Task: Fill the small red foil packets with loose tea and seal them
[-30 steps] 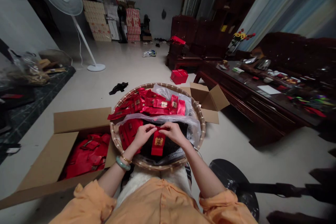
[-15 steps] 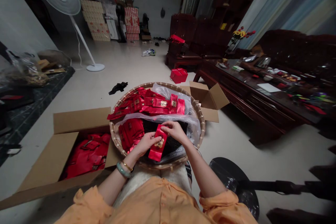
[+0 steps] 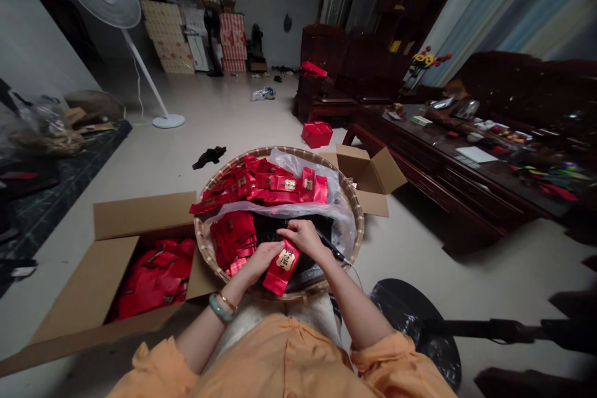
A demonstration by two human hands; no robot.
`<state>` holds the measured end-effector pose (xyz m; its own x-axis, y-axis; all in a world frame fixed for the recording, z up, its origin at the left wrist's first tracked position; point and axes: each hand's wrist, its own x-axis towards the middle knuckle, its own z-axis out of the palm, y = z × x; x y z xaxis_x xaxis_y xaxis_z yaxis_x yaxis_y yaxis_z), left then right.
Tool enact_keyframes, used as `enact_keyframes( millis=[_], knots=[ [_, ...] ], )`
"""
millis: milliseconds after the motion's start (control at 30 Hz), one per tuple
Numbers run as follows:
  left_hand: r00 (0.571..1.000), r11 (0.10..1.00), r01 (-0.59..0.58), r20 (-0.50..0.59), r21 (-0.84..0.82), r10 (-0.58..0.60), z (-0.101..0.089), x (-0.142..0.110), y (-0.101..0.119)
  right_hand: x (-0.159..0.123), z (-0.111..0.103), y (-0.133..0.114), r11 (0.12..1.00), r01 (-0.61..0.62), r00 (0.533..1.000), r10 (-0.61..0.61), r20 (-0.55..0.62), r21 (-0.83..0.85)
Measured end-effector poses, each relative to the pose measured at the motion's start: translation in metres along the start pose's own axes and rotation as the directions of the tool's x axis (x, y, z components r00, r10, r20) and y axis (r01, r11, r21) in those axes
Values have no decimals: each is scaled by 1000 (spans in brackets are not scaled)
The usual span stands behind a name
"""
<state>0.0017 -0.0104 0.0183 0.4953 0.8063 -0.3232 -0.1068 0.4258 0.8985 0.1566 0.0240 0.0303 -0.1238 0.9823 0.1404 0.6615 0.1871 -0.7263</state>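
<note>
A red packet (image 3: 282,268) with a gold label and dark characters is held between my two hands, tilted over the near part of a round woven basket (image 3: 360,224). My left hand (image 3: 263,259) grips its left edge. The fingers of my right hand (image 3: 303,237) are closed on its top end. Beneath my hands lies a dark loose heap (image 3: 270,227) on clear plastic sheeting (image 3: 342,217). Stacked red packets (image 3: 232,233) fill the basket's left side, and more red packets (image 3: 284,183) lie across its far side. Beside my right wrist is a thin dark tool (image 3: 332,245) with a pale cord.
An open carton (image 3: 112,273) holding many red packets stands at my left. Another open carton (image 3: 373,174) is beyond the basket's right side. A black round base (image 3: 405,317) is on the floor at right. A dark wooden table (image 3: 420,155) runs along the right.
The packet has moved slightly down and turned so its label faces me more. My right hand has bent over its top end. The dark tool by my right wrist shows more clearly.
</note>
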Motion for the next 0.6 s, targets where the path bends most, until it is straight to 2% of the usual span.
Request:
enact_keyframes(
  millis=[100,167,300,333,400,467,533,600],
  knots=[
    [997,994,58,52,-91,-53,5,-3,-3,-1,5,-2,1000,7,1000,-7,-8,-5],
    [994,992,90,69,-88,-84,9,-4,-6,0,8,-1,1000,21,1000,-21,9,6],
    [993,988,115,19,-106,-113,7,-2,-11,1,5,16,998,-58,998,58,-7,21],
    [993,985,118,3,-126,-119,4,-1,-12,0,2,24,995,-99,994,98,-37,-22],
    [992,980,120,-23,-160,-125,-1,1,-13,-7,-4,43,958,-183,981,165,-98,-219],
    [992,977,113,-40,-181,-123,-6,3,-14,-17,-6,62,836,-314,949,277,-148,-449],
    [992,975,103,-47,-199,-115,-9,4,-15,-29,-4,77,734,-362,925,358,-126,-575],
    [993,974,91,-49,-207,-103,-10,5,-16,-36,-1,87,704,-362,917,387,-97,-611]
  ],
)
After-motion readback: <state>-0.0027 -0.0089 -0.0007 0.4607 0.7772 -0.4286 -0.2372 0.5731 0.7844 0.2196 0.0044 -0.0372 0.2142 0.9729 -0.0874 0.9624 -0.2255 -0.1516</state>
